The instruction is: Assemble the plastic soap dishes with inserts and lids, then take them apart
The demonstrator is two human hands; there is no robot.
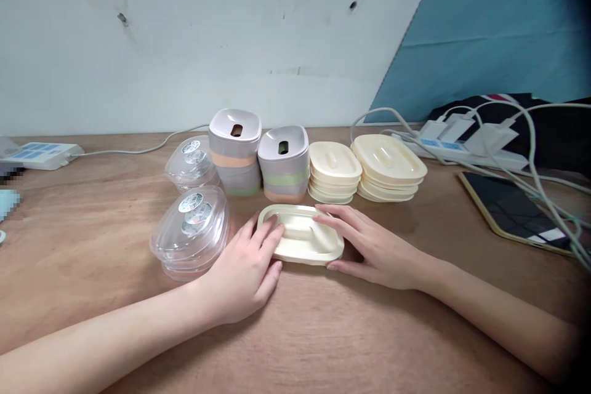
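Observation:
A cream plastic lid (pixel 302 251) with a raised ridge along its middle lies on the table in front of me. My left hand (pixel 244 268) grips its left end, fingers over the top and thumb by the front edge. At the lid's right end, my right hand (pixel 369 246) holds the rim, with the thumb low at the front corner and fingers on the top. Behind it stand a shorter stack of cream lids (pixel 335 163) and a wider stack of cream lids (pixel 390 160).
Two stacks of grey containers (pixel 234 151) (pixel 284 160) stand behind the lid. Clear lids (pixel 189 234) with round stickers are stacked on the left. A phone (pixel 512 209), white cables and a power strip (pixel 484 151) lie right; another power strip (pixel 39 155) lies far left.

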